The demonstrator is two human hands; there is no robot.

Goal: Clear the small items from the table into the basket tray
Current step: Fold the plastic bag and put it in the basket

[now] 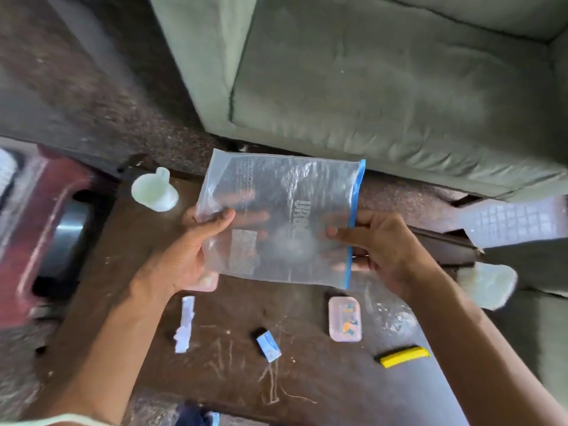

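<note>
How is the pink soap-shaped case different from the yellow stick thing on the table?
The pink case is a rounded rectangle, pale and translucent, with blue and orange bits showing on it; the yellow stick is long, thin and opaque, with a dark tip at its left end. The pink case lies nearer the zip bag; the yellow stick lies nearer the person. Both lie flat on the brown table, untouched.

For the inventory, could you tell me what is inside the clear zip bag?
The zip bag looks empty; only fingers behind it show through. A pink item below is mostly hidden.
</note>
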